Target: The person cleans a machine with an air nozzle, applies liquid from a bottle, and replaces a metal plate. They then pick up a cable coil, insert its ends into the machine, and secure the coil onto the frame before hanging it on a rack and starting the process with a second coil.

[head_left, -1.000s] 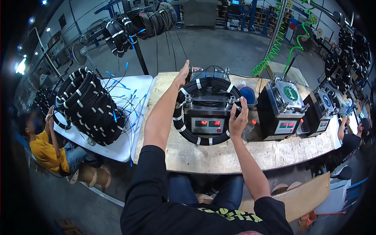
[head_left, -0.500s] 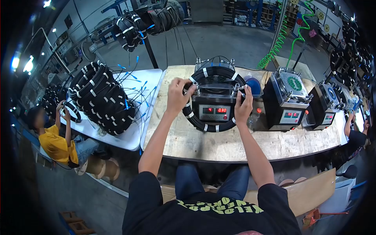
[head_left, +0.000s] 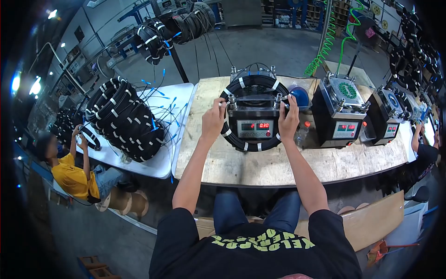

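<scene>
A round coil of black cable point(head_left: 242, 144), bound with white ties, stands tilted around the front of a black fiber polishing machine point(head_left: 254, 113). My left hand point(head_left: 213, 122) grips the left side of the coil, its fingers closed near the machine's left corner knob. On the opposite side, my right hand point(head_left: 289, 120) closes on the coil beside the right corner knob point(head_left: 278, 99). The lit red display point(head_left: 255, 127) shows through the ring of cable. Thin cable runs from the coil up behind the machine. Where the fingertips meet the cable is partly hidden.
Two similar machines point(head_left: 341, 111) point(head_left: 387, 116) stand to the right on the wooden table point(head_left: 223, 169). A clear bottle with a red cap point(head_left: 303, 132) and a blue bowl point(head_left: 299, 96) are nearby. Stacked cable coils point(head_left: 125, 121) fill the white table at left, where a person in yellow point(head_left: 74, 174) sits.
My left hand has come down from above the left knob to the coil's side. My right hand stays at the coil's right side. The display's left digit appears to go from 4 to 2.
</scene>
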A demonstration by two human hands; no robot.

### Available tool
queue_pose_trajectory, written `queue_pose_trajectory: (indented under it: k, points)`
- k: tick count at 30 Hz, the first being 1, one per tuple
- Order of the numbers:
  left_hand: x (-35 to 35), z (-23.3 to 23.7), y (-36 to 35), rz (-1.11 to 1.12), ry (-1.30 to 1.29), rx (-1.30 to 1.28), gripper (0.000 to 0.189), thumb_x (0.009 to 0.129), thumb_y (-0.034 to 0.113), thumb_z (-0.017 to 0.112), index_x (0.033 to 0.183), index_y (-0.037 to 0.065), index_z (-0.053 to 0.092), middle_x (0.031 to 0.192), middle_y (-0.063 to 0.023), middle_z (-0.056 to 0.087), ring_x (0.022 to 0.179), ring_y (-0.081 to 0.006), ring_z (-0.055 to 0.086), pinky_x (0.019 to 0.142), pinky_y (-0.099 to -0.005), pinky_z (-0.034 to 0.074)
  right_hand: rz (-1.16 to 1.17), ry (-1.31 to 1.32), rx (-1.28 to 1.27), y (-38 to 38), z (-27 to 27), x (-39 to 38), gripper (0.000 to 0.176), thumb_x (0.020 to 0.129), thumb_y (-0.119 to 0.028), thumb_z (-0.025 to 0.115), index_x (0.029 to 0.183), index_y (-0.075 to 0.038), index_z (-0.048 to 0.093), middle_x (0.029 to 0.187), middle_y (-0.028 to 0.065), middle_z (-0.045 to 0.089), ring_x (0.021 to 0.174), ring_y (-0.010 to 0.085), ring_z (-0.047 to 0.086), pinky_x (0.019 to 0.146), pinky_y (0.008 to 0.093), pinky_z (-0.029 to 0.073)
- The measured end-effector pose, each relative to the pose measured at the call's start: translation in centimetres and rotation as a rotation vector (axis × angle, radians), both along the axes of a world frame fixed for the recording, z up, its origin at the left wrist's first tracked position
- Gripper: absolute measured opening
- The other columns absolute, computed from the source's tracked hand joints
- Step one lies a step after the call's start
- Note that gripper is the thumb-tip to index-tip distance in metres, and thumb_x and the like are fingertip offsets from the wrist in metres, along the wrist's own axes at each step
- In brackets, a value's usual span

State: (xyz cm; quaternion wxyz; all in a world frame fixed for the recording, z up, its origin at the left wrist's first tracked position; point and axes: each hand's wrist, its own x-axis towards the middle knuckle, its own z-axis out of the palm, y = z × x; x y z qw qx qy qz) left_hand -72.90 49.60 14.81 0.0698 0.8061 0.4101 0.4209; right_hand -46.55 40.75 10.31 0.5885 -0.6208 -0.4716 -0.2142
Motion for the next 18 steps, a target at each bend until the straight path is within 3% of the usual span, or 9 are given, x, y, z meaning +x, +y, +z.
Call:
queue_pose_trajectory:
  k: [3, 6, 10, 13, 14, 15, 17, 18]
  points:
    - [0.4, 0.2, 0.1, 0.059, 0.008, -0.053, 0.03, 0.111, 0.034, 0.046, 0.106, 0.006, 0.055, 0.08, -0.0214, 0.069, 0.075, -0.0431, 0.068, 0.06, -0.0526, 0.05, 0.007, 0.001, -0.005, 0.0, -0.1, 0.1, 0.038, 0.103, -0.021, 0.063, 0.135, -0.003, 0.057, 0.139, 0.0213, 0.06, 0.122, 0.0416, 0.06, 0.099, 0.0466, 0.05]
    - [1.9, -1.3, -1.5, 0.012, -0.173, -0.104, 0.027, 0.111, 0.029, 0.049, 0.104, 0.003, 0.054, 0.072, -0.0205, 0.065, 0.069, -0.042, 0.067, 0.057, -0.0495, 0.047, 0.014, 0.014, -0.008, 0.2, -0.1, 0.2, 0.038, 0.103, -0.022, 0.063, 0.136, -0.003, 0.057, 0.14, 0.0213, 0.059, 0.123, 0.0414, 0.059, 0.1, 0.0468, 0.049]
    - [4.9, -2.7, -3.0, -0.185, -0.389, -0.073, 0.022, 0.111, 0.021, 0.048, 0.113, -0.001, 0.045, 0.079, -0.0161, 0.068, 0.066, -0.0285, 0.067, 0.059, -0.041, 0.049, 0.058, 0.048, -0.022, -0.3, 0.1, 0.1, 0.039, 0.104, -0.024, 0.062, 0.137, -0.005, 0.057, 0.142, 0.0218, 0.058, 0.125, 0.0414, 0.058, 0.103, 0.0466, 0.046]
    - [5.2, -2.8, -3.4, -0.186, -0.467, -0.224, 0.021, 0.111, 0.019, 0.046, 0.115, -0.001, 0.044, 0.087, -0.0174, 0.071, 0.079, -0.0351, 0.071, 0.072, -0.0434, 0.053, 0.065, 0.07, -0.098, -0.6, 0.1, 0.8, 0.039, 0.104, -0.028, 0.061, 0.137, -0.008, 0.058, 0.142, 0.0224, 0.057, 0.125, 0.041, 0.057, 0.106, 0.045, 0.044]
    - [4.9, -2.7, -3.1, -0.221, -0.482, -0.284, 0.019, 0.11, 0.017, 0.047, 0.115, -0.001, 0.046, 0.087, -0.0167, 0.072, 0.082, -0.0327, 0.071, 0.075, -0.0415, 0.053, 0.058, 0.074, -0.137, -0.9, 0.1, 1.2, 0.039, 0.104, -0.029, 0.061, 0.137, -0.009, 0.059, 0.142, 0.0226, 0.056, 0.125, 0.0408, 0.057, 0.106, 0.0443, 0.043]
    - [4.5, -2.5, -2.8, -0.239, -0.44, -0.244, 0.019, 0.11, 0.017, 0.049, 0.115, -0.001, 0.047, 0.086, -0.0161, 0.072, 0.082, -0.0314, 0.071, 0.076, -0.0406, 0.053, -0.068, -0.014, -0.134, -1.8, 1.0, 0.8, 0.036, 0.104, -0.032, 0.061, 0.132, -0.01, 0.062, 0.131, 0.0202, 0.062, 0.121, 0.0367, 0.06, 0.105, 0.0449, 0.041]
    - [3.5, -2.0, -2.0, -0.306, -0.387, -0.141, 0.019, 0.108, 0.017, 0.054, 0.11, -0.001, 0.052, 0.089, -0.016, 0.07, 0.079, -0.029, 0.071, 0.075, -0.0375, 0.054, -0.022, 0.08, -0.299, -3.1, 2.9, 1.1, 0.033, 0.104, -0.031, 0.061, 0.128, -0.008, 0.064, 0.119, 0.0188, 0.067, 0.11, 0.0345, 0.064, 0.096, 0.0444, 0.045]
    - [2.9, -1.7, -1.6, -0.251, -0.341, -0.169, 0.022, 0.107, 0.021, 0.057, 0.108, -0.001, 0.056, 0.092, -0.0151, 0.066, 0.091, -0.0309, 0.068, 0.082, -0.0395, 0.052, 0.003, 0.131, -0.381, -3.4, 3.4, 1.2, 0.032, 0.104, -0.03, 0.061, 0.126, -0.007, 0.064, 0.113, 0.0181, 0.069, 0.105, 0.0334, 0.066, 0.091, 0.0441, 0.047]
